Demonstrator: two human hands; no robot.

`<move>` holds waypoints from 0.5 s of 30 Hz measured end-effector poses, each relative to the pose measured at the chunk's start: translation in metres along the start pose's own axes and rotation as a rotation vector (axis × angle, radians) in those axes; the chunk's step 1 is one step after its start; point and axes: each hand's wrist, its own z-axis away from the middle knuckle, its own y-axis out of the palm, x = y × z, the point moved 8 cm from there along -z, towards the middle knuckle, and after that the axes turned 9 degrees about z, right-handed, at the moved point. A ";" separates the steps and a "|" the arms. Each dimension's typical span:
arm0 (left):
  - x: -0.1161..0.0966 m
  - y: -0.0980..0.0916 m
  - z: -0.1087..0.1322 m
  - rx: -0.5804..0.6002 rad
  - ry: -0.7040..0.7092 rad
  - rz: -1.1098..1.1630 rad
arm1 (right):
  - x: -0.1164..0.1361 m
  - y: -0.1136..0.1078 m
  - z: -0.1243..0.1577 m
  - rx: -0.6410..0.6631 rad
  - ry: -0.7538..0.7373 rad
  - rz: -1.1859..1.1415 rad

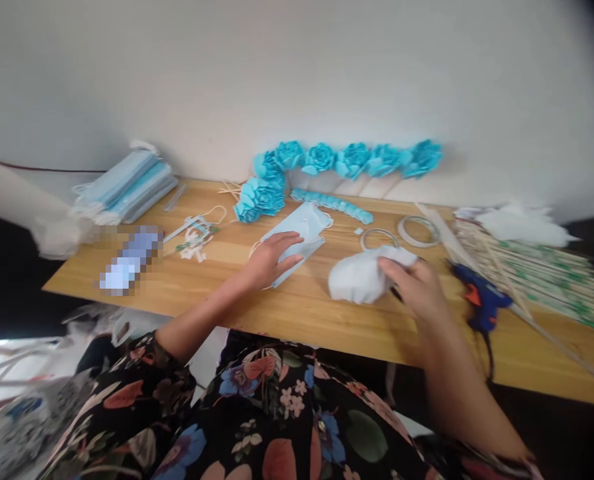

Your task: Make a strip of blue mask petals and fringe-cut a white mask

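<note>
My left hand point(271, 259) lies over pale blue face masks point(297, 221) on the table, its fingers apart. Ear loops stick out around these masks. Gathered in my right hand point(417, 283) is a soft whitish piece of cloth point(359, 277), blurred, lifted at its right end between thumb and fingers. A thin dark thing shows below that thumb; its kind I cannot make out. Just behind the cloth lies a roll of tape point(379, 232), partly covered by it.
Blue handmade flowers point(354, 160) on sticks line the wall. A blue glue gun point(484, 300) lies right, by wrapped sticks point(551, 273). Stacked masks point(121, 183) stand left, near loose scraps point(195, 240). A second tape roll point(419, 231) and a blue petal strip point(333, 203) lie mid-table.
</note>
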 end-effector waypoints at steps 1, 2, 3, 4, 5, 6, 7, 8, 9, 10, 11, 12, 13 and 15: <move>-0.007 0.003 -0.005 0.013 -0.014 0.133 | 0.009 0.009 -0.003 0.027 -0.019 -0.093; -0.015 0.010 -0.009 0.056 -0.038 0.276 | 0.016 0.017 -0.007 0.044 -0.035 -0.154; -0.023 0.017 -0.014 0.110 -0.058 0.412 | 0.022 0.023 -0.011 0.049 -0.045 -0.199; -0.030 0.026 -0.018 0.162 -0.077 0.529 | 0.028 0.029 -0.015 0.064 -0.049 -0.226; -0.035 0.033 -0.021 0.202 -0.100 0.625 | 0.032 0.034 -0.019 0.069 -0.049 -0.240; -0.037 0.040 -0.026 0.216 -0.129 0.697 | 0.035 0.038 -0.023 0.067 -0.050 -0.255; -0.036 0.045 -0.031 0.194 -0.170 0.748 | 0.036 0.039 -0.028 0.045 -0.041 -0.267; -0.030 0.048 -0.036 0.134 -0.228 0.787 | 0.036 0.040 -0.032 0.025 -0.030 -0.275; -0.021 0.050 -0.041 0.044 -0.292 0.823 | 0.036 0.041 -0.036 0.011 -0.023 -0.281; -0.011 0.050 -0.046 -0.064 -0.355 0.862 | 0.037 0.043 -0.040 0.005 -0.025 -0.292; 0.000 0.051 -0.049 -0.174 -0.407 0.906 | 0.037 0.044 -0.044 -0.001 -0.029 -0.304; 0.008 0.052 -0.052 -0.268 -0.438 0.952 | 0.036 0.044 -0.048 -0.009 -0.033 -0.315; 0.015 0.053 -0.055 -0.339 -0.454 0.988 | 0.036 0.044 -0.051 -0.017 -0.037 -0.321; 0.024 0.053 -0.057 -0.425 -0.452 1.011 | 0.034 0.045 -0.056 -0.031 -0.041 -0.303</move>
